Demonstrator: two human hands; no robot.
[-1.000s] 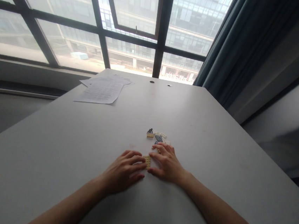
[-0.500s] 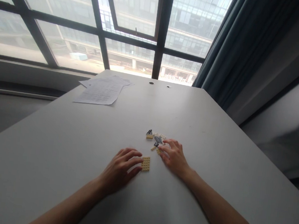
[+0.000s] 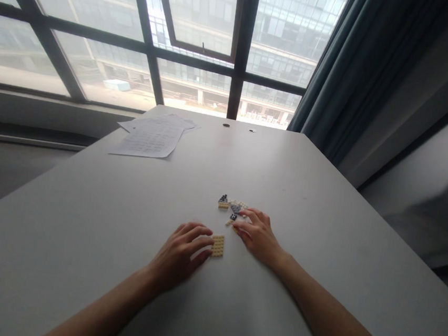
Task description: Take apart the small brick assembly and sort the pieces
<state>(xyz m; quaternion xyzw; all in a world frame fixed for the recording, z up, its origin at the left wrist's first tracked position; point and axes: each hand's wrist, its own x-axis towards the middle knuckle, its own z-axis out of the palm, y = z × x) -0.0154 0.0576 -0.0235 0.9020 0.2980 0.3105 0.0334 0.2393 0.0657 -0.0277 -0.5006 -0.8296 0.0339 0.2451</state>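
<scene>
A tan studded building plate (image 3: 218, 246) lies flat on the white table. My left hand (image 3: 184, 249) holds its left edge, with the thumb and fingertips against it. Farther forward and to the right, my right hand (image 3: 257, 234) reaches to a small pile of building bricks, its thumb and index finger closing on a small tan brick (image 3: 235, 229) that they mostly hide. Around those fingers lie a grey plate (image 3: 236, 208), a small black brick (image 3: 233, 217) and several white pieces (image 3: 240, 204). A tan brick (image 3: 223, 206) with dark pieces on top stands behind.
Printed paper sheets (image 3: 147, 137) lie at the far left of the white table (image 3: 84, 218). Two small round holes are near its far edge. Beyond are a large window with dark frames and a dark curtain (image 3: 335, 78) on the right.
My right hand has shifted slightly left, and its thumb and index finger have drawn together over the small tan brick. My left hand stays at the tan plate.
</scene>
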